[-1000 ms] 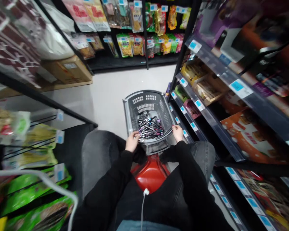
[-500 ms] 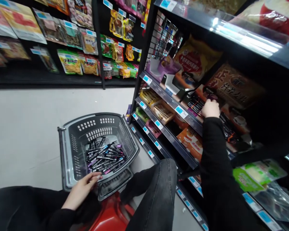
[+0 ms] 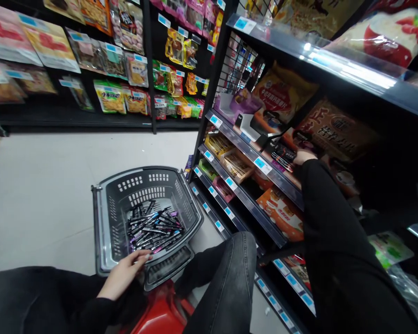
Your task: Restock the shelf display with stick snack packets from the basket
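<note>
My right hand [image 3: 302, 157] reaches into an open display box on the middle shelf. Its fingers close at the end of a bunch of slim black stick sachets [image 3: 281, 154]; the fingertips are partly hidden. My left hand [image 3: 125, 273] lies at the near rim of a grey shopping basket [image 3: 106, 222], fingers loosely stretched out, with nothing visible in them. Inside the basket is a loose pile of similar black stick sachets [image 3: 156, 229], some with purple, pink or blue ends.
The shelf unit [image 3: 244, 139] with price tags stands close on my right. Lower shelves hold orange packs [image 3: 280, 211] and small boxes [image 3: 236, 164]. Bagged snacks [image 3: 109, 97] hang on a black rack across the aisle. A red seat-like object [image 3: 162, 311] is beneath me.
My right hand has shifted slightly left and lower in the display box, against the black sachets. My left hand keeps its place at the basket rim. The view has shifted a little.
</note>
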`<move>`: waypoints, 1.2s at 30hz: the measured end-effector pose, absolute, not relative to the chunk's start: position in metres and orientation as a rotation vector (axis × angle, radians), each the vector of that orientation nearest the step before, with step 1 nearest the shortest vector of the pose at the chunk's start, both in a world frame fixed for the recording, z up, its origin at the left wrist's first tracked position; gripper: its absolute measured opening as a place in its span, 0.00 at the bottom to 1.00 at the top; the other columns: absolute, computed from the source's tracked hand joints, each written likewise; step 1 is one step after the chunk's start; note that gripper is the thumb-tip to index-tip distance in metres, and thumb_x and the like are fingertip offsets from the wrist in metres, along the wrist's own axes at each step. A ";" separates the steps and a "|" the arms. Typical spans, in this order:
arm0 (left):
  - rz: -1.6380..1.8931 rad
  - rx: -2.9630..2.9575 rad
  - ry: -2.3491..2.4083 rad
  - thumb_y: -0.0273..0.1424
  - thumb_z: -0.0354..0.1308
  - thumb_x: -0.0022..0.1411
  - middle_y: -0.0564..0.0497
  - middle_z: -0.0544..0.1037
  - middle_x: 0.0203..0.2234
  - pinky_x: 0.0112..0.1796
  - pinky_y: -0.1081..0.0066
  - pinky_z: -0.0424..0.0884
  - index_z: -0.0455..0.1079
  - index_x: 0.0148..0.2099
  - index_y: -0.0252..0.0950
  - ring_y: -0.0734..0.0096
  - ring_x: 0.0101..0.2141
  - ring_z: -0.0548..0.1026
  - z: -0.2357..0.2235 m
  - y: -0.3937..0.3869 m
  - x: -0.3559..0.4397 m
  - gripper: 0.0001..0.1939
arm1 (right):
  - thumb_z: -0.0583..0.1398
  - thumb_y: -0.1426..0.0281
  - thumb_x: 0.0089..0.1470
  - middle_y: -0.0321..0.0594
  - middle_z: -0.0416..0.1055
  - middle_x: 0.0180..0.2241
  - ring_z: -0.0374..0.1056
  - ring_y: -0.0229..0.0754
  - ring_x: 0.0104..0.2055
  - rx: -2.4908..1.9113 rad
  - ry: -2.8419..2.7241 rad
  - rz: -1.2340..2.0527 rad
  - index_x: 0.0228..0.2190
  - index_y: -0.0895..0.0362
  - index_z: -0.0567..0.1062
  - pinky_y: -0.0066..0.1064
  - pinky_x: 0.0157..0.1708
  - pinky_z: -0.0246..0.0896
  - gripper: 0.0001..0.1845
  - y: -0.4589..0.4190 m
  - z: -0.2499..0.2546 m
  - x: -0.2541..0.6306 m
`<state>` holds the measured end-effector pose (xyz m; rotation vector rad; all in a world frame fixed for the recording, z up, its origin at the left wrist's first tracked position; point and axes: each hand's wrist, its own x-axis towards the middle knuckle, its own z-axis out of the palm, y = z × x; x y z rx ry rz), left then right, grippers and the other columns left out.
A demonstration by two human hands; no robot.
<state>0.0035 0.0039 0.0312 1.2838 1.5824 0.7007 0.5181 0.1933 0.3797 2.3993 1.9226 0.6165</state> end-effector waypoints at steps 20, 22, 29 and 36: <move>1.048 0.500 0.818 0.47 0.56 0.53 0.42 0.74 0.40 0.32 0.61 0.74 0.55 0.58 0.41 0.58 0.37 0.77 0.060 -0.018 0.008 0.32 | 0.50 0.74 0.56 0.44 0.72 0.35 0.63 0.42 0.35 1.743 3.052 0.051 0.40 0.56 0.72 0.33 0.35 0.52 0.13 0.007 0.084 0.212; 1.047 0.504 0.947 0.36 0.63 0.50 0.45 0.75 0.36 0.31 0.63 0.75 0.59 0.53 0.38 0.59 0.34 0.77 0.054 -0.018 0.004 0.29 | 0.51 0.72 0.56 0.45 0.71 0.37 0.63 0.43 0.38 1.696 3.103 -0.127 0.42 0.56 0.72 0.34 0.38 0.53 0.14 -0.001 0.061 0.204; 1.125 0.531 1.021 0.22 0.66 0.37 0.49 0.77 0.28 0.39 0.64 0.73 0.68 0.34 0.30 0.64 0.32 0.78 0.049 -0.015 0.013 0.18 | 0.61 0.59 0.44 0.44 0.66 0.45 0.67 0.44 0.41 2.134 2.606 -2.049 0.39 0.55 0.73 0.38 0.40 0.64 0.20 0.013 0.033 0.230; 1.114 0.647 0.863 0.29 0.66 0.41 0.47 0.76 0.31 0.42 0.59 0.71 0.71 0.35 0.30 0.62 0.36 0.75 0.051 -0.018 0.015 0.15 | 0.65 0.66 0.34 0.39 0.71 0.32 0.69 0.40 0.33 2.176 1.599 -2.958 0.33 0.57 0.72 0.35 0.39 0.66 0.19 0.021 0.021 0.239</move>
